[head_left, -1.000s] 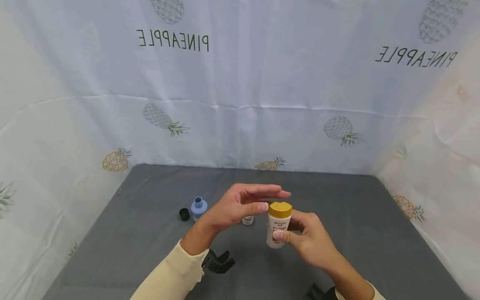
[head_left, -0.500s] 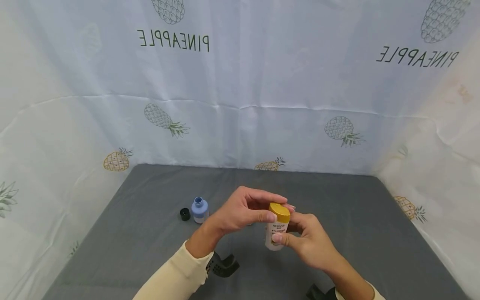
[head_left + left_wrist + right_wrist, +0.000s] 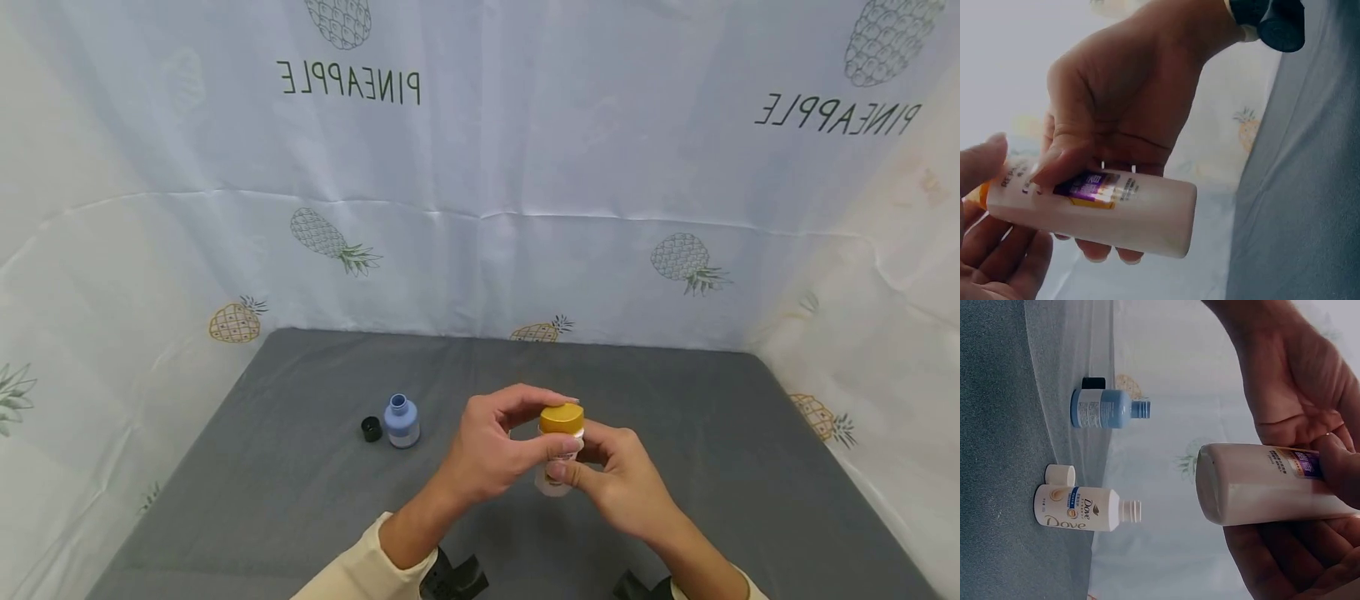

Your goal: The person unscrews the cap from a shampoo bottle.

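Held a little above the table is a white toiletry bottle (image 3: 1091, 212) with a gold cap (image 3: 561, 418) on top and a purple label. My right hand (image 3: 626, 483) grips its body, thumb in front and fingers behind. My left hand (image 3: 491, 442) holds the bottle's top, its fingers round the gold cap and its thumb across the front just below. From the right wrist, the bottle's base (image 3: 1212, 484) shows free of the fingers, while the cap lies outside that view.
On the grey table (image 3: 300, 500) stand an uncapped blue bottle (image 3: 402, 423) and a black cap (image 3: 371, 429) beside it. In the right wrist view, an uncapped white Dove bottle (image 3: 1079, 508) stands beside a white cap (image 3: 1060, 475). A pineapple-print curtain (image 3: 480, 167) encloses the table.
My left hand came down from hovering open over the bottle to grip the gold cap, then turned, its thumb swinging across the front. My right hand keeps its hold.
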Demonstrator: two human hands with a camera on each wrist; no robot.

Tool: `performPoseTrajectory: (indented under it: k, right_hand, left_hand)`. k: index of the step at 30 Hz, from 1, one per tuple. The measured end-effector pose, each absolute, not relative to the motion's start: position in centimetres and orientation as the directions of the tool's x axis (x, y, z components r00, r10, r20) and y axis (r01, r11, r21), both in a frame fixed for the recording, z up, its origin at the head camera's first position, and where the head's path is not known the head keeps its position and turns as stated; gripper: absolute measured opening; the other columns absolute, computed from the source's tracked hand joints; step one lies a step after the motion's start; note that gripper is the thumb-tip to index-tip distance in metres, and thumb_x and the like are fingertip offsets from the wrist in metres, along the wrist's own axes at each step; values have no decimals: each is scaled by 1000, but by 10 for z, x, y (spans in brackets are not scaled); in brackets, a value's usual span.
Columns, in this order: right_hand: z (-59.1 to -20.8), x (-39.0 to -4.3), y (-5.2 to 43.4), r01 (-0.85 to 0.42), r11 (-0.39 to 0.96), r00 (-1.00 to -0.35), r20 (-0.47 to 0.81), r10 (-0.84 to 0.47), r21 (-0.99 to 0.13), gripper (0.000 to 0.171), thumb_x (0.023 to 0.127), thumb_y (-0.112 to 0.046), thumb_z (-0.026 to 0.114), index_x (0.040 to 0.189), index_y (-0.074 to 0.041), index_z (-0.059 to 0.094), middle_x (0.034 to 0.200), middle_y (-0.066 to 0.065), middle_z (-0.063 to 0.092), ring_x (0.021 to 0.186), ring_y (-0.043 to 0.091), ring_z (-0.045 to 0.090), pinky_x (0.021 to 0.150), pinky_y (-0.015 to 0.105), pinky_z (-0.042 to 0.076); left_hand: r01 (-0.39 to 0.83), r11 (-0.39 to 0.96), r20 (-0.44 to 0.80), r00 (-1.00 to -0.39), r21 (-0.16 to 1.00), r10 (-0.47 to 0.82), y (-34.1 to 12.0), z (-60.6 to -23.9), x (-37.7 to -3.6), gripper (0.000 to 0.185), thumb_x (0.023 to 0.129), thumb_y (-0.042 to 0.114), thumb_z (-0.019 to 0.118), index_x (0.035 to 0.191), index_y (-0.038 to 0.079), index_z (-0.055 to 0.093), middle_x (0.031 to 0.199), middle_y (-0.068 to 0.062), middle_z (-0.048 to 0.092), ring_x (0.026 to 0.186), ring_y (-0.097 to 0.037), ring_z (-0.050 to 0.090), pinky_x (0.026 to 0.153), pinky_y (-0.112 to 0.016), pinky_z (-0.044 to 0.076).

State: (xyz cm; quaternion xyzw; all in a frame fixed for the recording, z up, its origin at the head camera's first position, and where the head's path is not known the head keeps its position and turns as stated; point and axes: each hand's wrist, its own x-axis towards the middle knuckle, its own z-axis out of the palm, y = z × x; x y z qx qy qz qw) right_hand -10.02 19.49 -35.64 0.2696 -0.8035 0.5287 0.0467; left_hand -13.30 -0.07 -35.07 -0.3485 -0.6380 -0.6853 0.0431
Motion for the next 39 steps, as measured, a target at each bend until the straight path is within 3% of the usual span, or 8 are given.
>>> performPoseTrajectory:
  k: [4, 10, 15, 17, 20, 29, 34, 39]
  right_hand:
    - [-356, -100, 196, -481, 296, -852, 360, -381, -825, 25, 95, -4, 73, 120, -4, 72, 108, 10, 79, 96, 6, 76, 80, 29, 64]
    - [-352, -99, 197, -431, 323, -874, 302, -380, -843, 29, 96, -10, 74, 123, 0, 71, 111, 14, 79, 99, 8, 76, 82, 29, 63]
    - [-353, -100, 196, -449, 318, -862, 311, -400, -835, 23, 95, -10, 75, 116, 0, 74, 106, 13, 80, 96, 10, 76, 82, 29, 63]
    - [-354, -101, 196, -462, 315, -855, 321, -408, -829, 21, 95, -9, 75, 113, 0, 74, 105, 13, 80, 95, 11, 77, 82, 29, 63]
    - [-354, -101, 196, -474, 312, -847, 330, -418, -823, 20, 95, -8, 74, 114, 0, 74, 106, 12, 80, 96, 10, 76, 83, 29, 63]
    - [-355, -102, 196, -500, 266, -823, 357, -441, -824, 20, 95, -4, 73, 115, -4, 73, 106, 11, 79, 97, 7, 75, 84, 27, 63]
    - [-356, -101, 195, -503, 257, -822, 365, -436, -825, 18, 95, -2, 73, 113, -4, 74, 102, 9, 79, 95, 6, 75, 83, 27, 64]
    - [-357, -102, 194, -507, 264, -823, 370, -430, -820, 19, 94, 1, 73, 112, -4, 74, 99, 6, 79, 92, 4, 74, 82, 27, 64]
  left_hand:
    - [510, -254, 569, -712, 822, 411, -3, -351, -133, 40, 92, 1, 77, 131, -3, 66, 128, -27, 70, 124, -18, 70, 109, -34, 55]
    - [367, -449, 579, -529, 815, 620, -16, -350, -158, 46, 110, 17, 52, 141, -18, 50, 143, -44, 49, 137, -11, 60, 119, -37, 47]
    - [239, -480, 536, -397, 844, 745, -17, -348, -172, 52, 111, 19, 52, 143, -21, 42, 147, -47, 41, 145, -17, 54, 123, -43, 43]
    - [213, -498, 541, -371, 841, 755, -17, -348, -173, 54, 110, 18, 54, 141, -24, 41, 144, -50, 40, 145, -19, 54, 122, -44, 43]
    - [211, -515, 556, -376, 831, 741, -17, -350, -173, 56, 108, 20, 57, 138, -25, 43, 140, -52, 40, 143, -18, 56, 120, -42, 45]
    - [239, -570, 605, -483, 786, 633, -12, -356, -168, 56, 96, 15, 76, 125, -27, 53, 127, -58, 44, 127, -16, 68, 108, -32, 56]
    - [319, -556, 631, -526, 768, 570, -6, -357, -162, 62, 89, 24, 83, 119, -24, 56, 118, -51, 48, 118, -11, 70, 110, -37, 55]
    - [407, -503, 645, -533, 763, 547, -3, -359, -156, 68, 88, 34, 82, 121, -20, 58, 117, -42, 49, 112, -5, 66, 108, -32, 56]
